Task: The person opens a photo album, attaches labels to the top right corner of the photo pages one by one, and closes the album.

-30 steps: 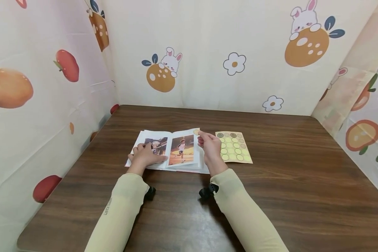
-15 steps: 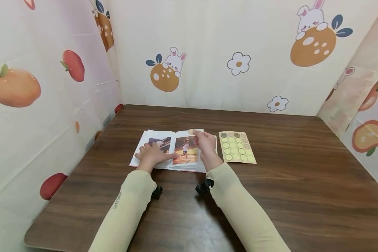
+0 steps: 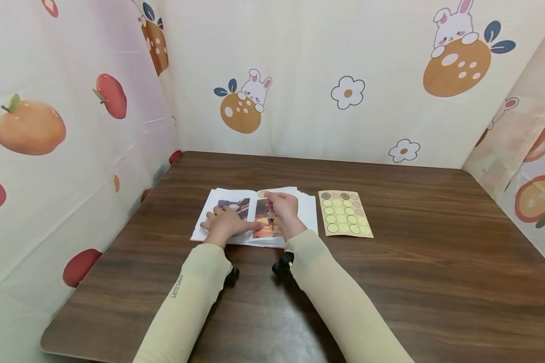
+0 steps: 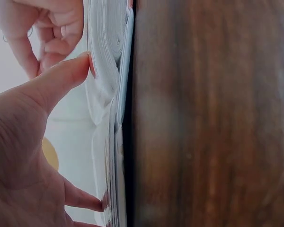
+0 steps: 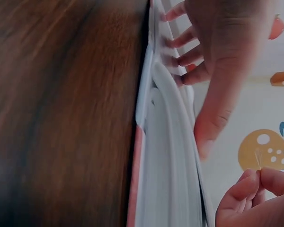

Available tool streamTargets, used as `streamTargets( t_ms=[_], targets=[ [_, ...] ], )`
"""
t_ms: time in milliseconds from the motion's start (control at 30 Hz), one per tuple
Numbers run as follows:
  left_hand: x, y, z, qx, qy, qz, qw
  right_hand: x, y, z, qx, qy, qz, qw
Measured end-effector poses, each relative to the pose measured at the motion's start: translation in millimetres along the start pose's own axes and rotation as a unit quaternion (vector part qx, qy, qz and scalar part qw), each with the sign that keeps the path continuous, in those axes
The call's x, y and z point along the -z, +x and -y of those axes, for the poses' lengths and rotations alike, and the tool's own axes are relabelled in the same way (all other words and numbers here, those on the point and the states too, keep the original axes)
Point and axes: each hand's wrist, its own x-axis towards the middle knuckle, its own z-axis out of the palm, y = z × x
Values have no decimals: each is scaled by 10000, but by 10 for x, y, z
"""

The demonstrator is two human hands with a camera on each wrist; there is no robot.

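An open photo book (image 3: 310,209) lies on the table, with a printed picture on each of its two facing pages. My left hand (image 3: 226,223) rests on it with fingers spread on the left page. The left thumb (image 4: 61,80) reaches over onto the right page, as the left wrist view shows. Above the right page, near the middle fold, my right hand (image 3: 285,205) pinches a small round sticker (image 3: 261,193) between thumb and forefinger. In the right wrist view the sticker (image 5: 258,161) appears thin and edge-on. The right hand covers part of the running-child picture (image 3: 268,229).
A yellow sheet of round stickers (image 3: 341,218) lies just right of the book; some circles in its top row look darker. The brown wooden table (image 3: 413,252) extends to both sides. Printed curtains (image 3: 300,50) stand behind it and at the sides.
My right hand has moved left with the sticker, from the right page's upper outer corner toward the fold. My left thumb has stretched farther onto the right page. The head view has shifted slightly.
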Motion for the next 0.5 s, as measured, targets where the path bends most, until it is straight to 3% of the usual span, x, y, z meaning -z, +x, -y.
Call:
streamTargets(
  t_ms=[300,500],
  targets=[
    [25,2,6,66,26,-134,9999,-193,95,-19,-445,2,246,9987],
    [-10,-36,-12,85,-42,-107,9999,-227,141,-21,-795,-755,283,9936]
  ],
)
